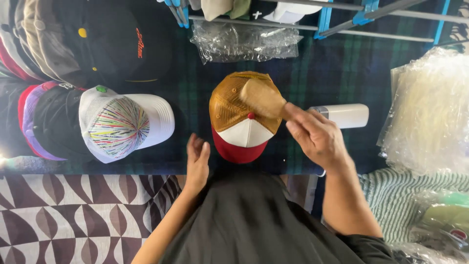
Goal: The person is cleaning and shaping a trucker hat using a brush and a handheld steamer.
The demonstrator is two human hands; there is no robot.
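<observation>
— On the dark plaid cloth (337,68), what sits in front of the person?

— A trucker cap (243,117), mustard mesh at the back, white front panel, red brim. Its long axis runs away from the person; the brim points back toward their body.

— And the hands?

— The right hand (315,137) is closed around the handle of a wooden brush (261,99), whose head lies on the mesh crown. The left hand (197,161) is loose and holds nothing, fingers just beside the brim's left edge.

— Any containers?

— A clear plastic bag (244,41) lies beyond the cap; I cannot tell its contents. A white bottle (344,115) lies on its side behind the right hand. To the left, a white cap with coloured streaks (124,126) tops a row of nested caps.
</observation>
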